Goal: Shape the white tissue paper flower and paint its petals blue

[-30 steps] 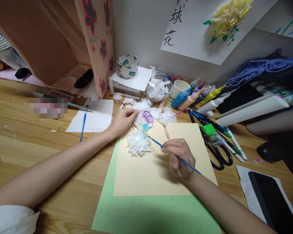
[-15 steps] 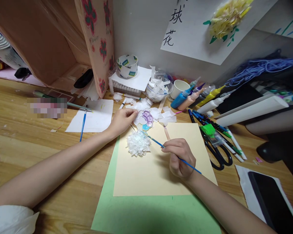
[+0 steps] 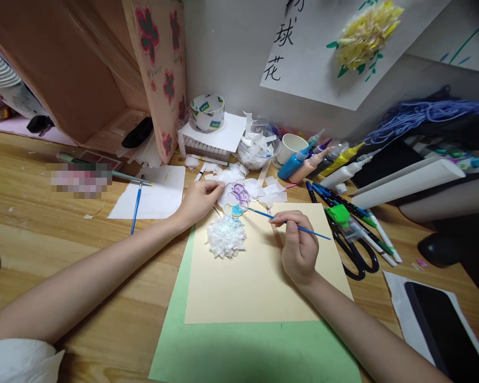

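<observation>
Left hand: thumb and fingers together, holding the near-left rim of the clear palette, which sits just right of those fingertips with purple and blue paint in its wells. Possible fault: hold looks slight and one-sided; brush pressure from the right could tip or slide the palette and spill colour. White paper flower lies just below the left-hand grip, close under the palette, upper edge tinted pale blue. A drip or slip here could blot the petals; wet paper would likely sag or tear. Right hand: thumb and fingers narrowed on the shaft of the blue paintbrush, tip left of the grip, at the blue well. Overloading there could bring drops onto the cream sheet under this grip.

Surface and room: wooden table. Left of the left-hand grip, a spare brush on white paper. Beyond that grip, a flower-painted box, a tape roll and a scrap-filled bowl. Green sheet nearer than both grips. Beyond the right-hand grip, paint bottles; behind, a wall-hung poster. Right of that grip, scissors, then a phone-like slab.
</observation>
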A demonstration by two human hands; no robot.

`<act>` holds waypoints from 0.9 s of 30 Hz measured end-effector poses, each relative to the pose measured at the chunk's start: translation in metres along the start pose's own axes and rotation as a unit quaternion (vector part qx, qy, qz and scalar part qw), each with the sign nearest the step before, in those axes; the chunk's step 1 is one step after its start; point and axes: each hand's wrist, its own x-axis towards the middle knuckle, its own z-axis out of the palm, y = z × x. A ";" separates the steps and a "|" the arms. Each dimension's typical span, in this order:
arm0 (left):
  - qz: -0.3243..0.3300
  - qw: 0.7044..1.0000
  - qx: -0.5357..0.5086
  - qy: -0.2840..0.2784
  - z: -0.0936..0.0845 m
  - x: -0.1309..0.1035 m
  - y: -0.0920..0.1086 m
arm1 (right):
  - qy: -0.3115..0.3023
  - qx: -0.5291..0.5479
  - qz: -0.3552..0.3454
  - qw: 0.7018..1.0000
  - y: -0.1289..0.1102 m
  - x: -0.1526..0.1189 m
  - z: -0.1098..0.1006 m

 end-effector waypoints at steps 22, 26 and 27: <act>-0.007 1.000 0.001 0.000 0.000 0.001 -0.002 | -0.015 0.102 -0.052 0.993 -0.004 -0.005 0.001; -0.007 1.000 0.004 -0.003 0.000 0.001 0.000 | -0.029 0.092 -0.054 0.994 -0.003 -0.005 0.001; -0.006 1.000 0.007 -0.002 0.000 0.001 0.001 | -0.030 0.092 -0.053 0.994 -0.003 -0.005 0.000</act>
